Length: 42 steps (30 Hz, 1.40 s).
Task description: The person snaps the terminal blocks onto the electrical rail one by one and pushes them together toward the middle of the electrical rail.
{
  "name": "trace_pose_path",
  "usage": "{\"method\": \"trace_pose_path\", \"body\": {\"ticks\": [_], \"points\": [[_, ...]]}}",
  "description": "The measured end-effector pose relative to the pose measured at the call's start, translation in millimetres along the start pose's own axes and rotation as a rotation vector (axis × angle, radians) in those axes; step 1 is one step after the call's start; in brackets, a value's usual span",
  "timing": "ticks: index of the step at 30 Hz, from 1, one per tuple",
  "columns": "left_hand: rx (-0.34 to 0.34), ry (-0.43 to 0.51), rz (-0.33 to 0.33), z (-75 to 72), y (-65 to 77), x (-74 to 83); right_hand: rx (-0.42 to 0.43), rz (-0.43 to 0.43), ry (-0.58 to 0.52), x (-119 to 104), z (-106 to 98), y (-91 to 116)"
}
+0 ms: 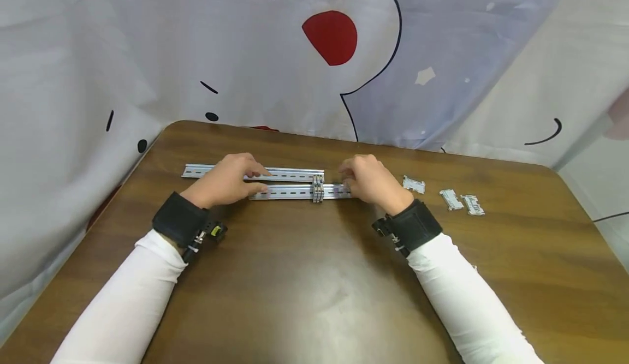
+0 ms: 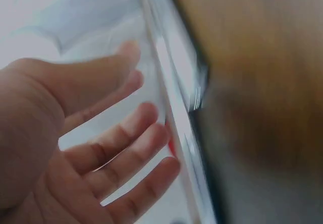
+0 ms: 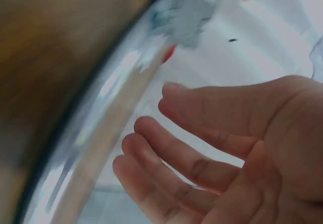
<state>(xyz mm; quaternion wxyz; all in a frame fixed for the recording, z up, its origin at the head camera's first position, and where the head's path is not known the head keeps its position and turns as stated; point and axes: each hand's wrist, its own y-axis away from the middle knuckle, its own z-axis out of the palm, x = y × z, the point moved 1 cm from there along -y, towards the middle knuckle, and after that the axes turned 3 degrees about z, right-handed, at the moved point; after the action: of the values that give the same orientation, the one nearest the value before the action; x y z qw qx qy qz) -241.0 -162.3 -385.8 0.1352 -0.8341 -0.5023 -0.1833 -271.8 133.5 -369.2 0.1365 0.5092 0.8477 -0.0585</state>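
Two slotted metal DIN rails lie on the table, a far rail (image 1: pixel 295 174) and a near rail (image 1: pixel 290 192) set further right. Several thin grey terminal blocks (image 1: pixel 318 189) sit together across the near rail; in the right wrist view they appear as a blurred grey block (image 3: pixel 194 14). My left hand (image 1: pixel 228 178) is over the left part of the rails, thumb and fingers apart and nothing between them. Near the right end of the near rail is my right hand (image 1: pixel 371 181), which hides that end. Its fingers (image 3: pixel 166 168) are loosely bent and hold nothing.
To the right of my right hand lie three loose terminal blocks: one alone (image 1: pixel 414 184), then a pair, a left one (image 1: pixel 451 200) and a right one (image 1: pixel 473 204). The brown wooden table (image 1: pixel 295 287) ends at a printed curtain (image 1: pixel 245 53) behind the rails.
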Motion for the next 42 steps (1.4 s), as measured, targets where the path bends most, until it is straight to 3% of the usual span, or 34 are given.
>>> {"method": "trace_pose_path", "body": {"ticks": [4, 9, 15, 23, 27, 31, 37, 42], "points": [[0.06, -0.053, -0.109, -18.9, 12.1, -24.1, -0.074, -0.042, -0.035, -11.2, 2.1, -20.5], [0.014, -0.131, -0.189, -25.1, 23.7, -45.9, -0.146, -0.072, -0.035, -9.0, 8.3, -31.8], [0.088, -0.096, -0.184, -24.3, 22.6, -53.7, -0.112, -0.05, -0.06, -4.2, 10.4, -34.4], [0.154, -0.039, -0.277, -24.4, 20.6, -50.5, -0.003, 0.006, -0.112, -1.2, 5.5, -29.3], [0.197, -0.019, -0.214, -31.4, 17.4, -38.7, 0.121, 0.029, -0.19, 2.8, -9.9, -18.9], [0.22, 0.027, -0.095, -44.5, 14.5, -13.2, 0.186, 0.063, -0.331, 10.2, -33.2, 1.2], [0.171, 0.072, 0.083, -56.7, 18.4, 33.6, 0.091, 0.124, -0.552, 32.3, -59.3, 51.1], [0.089, 0.043, 0.203, -45.7, 26.4, 58.4, -0.037, 0.047, -0.532, 56.4, -52.6, 93.5]]}}
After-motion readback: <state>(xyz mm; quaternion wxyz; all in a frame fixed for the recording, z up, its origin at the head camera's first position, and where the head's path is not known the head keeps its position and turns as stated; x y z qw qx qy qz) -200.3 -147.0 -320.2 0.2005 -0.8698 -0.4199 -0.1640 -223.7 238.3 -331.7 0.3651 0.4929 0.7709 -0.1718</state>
